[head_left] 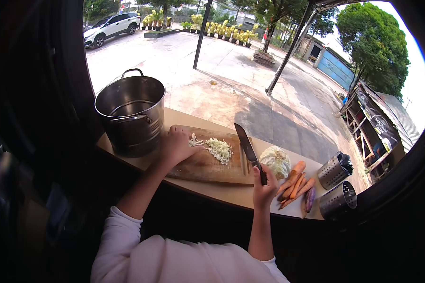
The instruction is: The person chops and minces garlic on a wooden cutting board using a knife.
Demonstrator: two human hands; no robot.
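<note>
My right hand (265, 186) grips the dark handle of a kitchen knife (246, 146), its blade pointing up and away over the right end of the wooden cutting board (198, 170). On the board's left part rests my left hand (176, 146), thumb stretched out to the right and apart from the fingers. Beside that thumb lie pale strips (195, 141) of a cut vegetable, partly hidden by the hand. A heap of finely chopped whitish pieces (219, 150) sits just right of them. The knife is apart from the heap.
A tall steel pot (132, 127) stands left of the board. To the right are a cabbage (275, 162), several carrots (295, 183), a purple vegetable (310, 199) and two perforated steel holders (334, 172). The narrow counter's far edge drops to a paved yard.
</note>
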